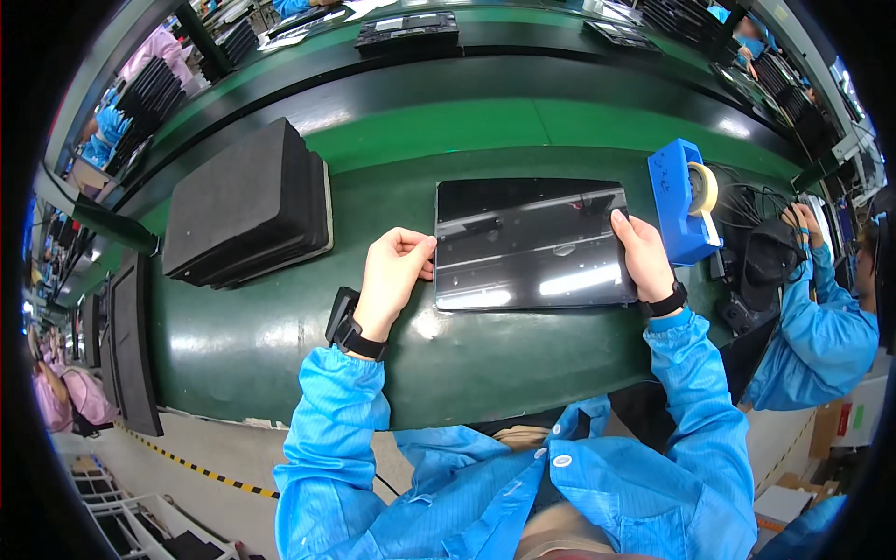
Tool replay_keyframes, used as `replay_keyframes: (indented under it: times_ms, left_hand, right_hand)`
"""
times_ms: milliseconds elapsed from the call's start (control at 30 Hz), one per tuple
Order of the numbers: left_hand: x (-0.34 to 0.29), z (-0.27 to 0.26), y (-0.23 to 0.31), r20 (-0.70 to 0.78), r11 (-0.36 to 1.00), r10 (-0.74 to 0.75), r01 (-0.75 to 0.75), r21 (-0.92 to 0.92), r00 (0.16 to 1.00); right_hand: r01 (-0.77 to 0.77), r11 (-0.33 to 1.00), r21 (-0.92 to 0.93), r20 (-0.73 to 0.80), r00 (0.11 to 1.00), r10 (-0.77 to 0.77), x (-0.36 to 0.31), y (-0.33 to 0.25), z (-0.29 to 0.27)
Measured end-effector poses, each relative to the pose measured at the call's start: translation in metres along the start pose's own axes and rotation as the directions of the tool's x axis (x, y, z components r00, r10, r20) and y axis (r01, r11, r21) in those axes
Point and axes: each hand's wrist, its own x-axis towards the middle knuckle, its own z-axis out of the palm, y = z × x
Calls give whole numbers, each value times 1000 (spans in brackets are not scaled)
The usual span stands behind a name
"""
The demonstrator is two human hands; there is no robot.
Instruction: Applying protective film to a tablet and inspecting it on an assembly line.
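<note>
A flat black tablet-like panel (532, 245) with a glossy, reflective face lies in front of me, its long side running left to right. My right hand (644, 257) grips its right edge, thumb on top and the other fingers hidden beneath. At the panel's left edge, my left hand (399, 271) is closed in a pinch, thumb against curled fingers. Whether those fingertips hold the edge itself or something thin there cannot be made out. Light spots and bright reflections show on the glossy face.
A stack of dark foam-like blocks (238, 205) stands on the green table (271, 345) at left. A blue tape dispenser (681, 205) with a yellowish roll is at right, beside black cables (747, 201). A co-worker in a blue sleeve (812, 327) sits further right. Beyond runs a dark conveyor (411, 79) carrying devices.
</note>
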Motion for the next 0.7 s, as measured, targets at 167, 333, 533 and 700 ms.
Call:
replay_keyframes:
  times_ms: [167,333,533,700]
  left_hand:
    - [-1,1,1,-7,1000,6,-6,4,1000]
    - [0,1,-1,-12,1000,11,-11,18,1000]
    - [-1,2,1,-15,999,29,-28,44,999]
    - [-1,3,1,-16,999,25,-24,48,1000]
  right_hand:
    - [6,1000,-19,11,1000,-5,4,7,-4]
    - [-37,998,-43,-10,999,36,-1,-2,2]
    - [-55,998,-42,-6,998,54,1,-8,2]
    - [-46,966,-253,-43,998,36,9,2,-2]
